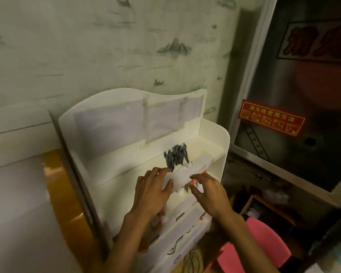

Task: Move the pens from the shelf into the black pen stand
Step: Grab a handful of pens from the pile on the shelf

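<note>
My left hand (153, 191) sits at frame centre, fingers spread, thumb and fingertips laid on the left end of a white box (185, 171) resting along the front edge of the shelf (126, 168). My right hand (209, 191) is just right of it, fingers curled toward the box's right lower end. Motion blur softens both hands, so I cannot tell whether either grip is closed on the box or only touching it.

The pens (176, 155) form a dark cluster standing out of the box's upper left part, just above my left fingertips. The blur merges them; a count is not possible, and their lower ends are hidden inside the box.

Below the box, small white and orange items (193, 183) show between my hands, mostly covered and not identifiable. The lower tiers of the shelf, toward bottom centre, are partly hidden by my forearms.

A pink stool (264, 243) occupies the lower right, partly covered by my right forearm. A red sign (271, 120) sits on the metal cabinet (313, 79) at right; its text is too blurred to read.
</note>
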Demonstrator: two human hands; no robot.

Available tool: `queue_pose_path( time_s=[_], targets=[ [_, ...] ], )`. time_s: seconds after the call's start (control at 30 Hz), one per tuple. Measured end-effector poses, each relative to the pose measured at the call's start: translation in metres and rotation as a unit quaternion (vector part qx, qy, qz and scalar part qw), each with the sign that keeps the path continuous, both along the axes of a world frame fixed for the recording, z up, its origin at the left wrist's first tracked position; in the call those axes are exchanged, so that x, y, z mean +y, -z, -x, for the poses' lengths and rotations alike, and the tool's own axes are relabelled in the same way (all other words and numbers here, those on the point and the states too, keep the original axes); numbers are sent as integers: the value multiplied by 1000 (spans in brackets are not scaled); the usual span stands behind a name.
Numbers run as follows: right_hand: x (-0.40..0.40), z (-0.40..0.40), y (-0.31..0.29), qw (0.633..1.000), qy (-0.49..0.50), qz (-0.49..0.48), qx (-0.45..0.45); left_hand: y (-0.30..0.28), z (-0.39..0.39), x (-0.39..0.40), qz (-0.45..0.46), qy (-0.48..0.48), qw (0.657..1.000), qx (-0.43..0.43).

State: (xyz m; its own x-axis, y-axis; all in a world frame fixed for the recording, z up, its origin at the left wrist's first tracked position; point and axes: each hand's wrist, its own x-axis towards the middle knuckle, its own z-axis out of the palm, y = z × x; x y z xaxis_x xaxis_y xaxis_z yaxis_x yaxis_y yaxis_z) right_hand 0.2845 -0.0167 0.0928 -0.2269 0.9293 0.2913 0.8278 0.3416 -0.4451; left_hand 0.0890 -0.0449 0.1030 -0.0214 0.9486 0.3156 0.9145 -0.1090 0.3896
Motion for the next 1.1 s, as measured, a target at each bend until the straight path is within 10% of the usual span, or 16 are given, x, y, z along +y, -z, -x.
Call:
queue_pose_path(
  time_s=[1.1],
  targets=[
    [383,6,62,960,-266,87,-31,83,-23,285,193,-255,947,-35]
  ],
)
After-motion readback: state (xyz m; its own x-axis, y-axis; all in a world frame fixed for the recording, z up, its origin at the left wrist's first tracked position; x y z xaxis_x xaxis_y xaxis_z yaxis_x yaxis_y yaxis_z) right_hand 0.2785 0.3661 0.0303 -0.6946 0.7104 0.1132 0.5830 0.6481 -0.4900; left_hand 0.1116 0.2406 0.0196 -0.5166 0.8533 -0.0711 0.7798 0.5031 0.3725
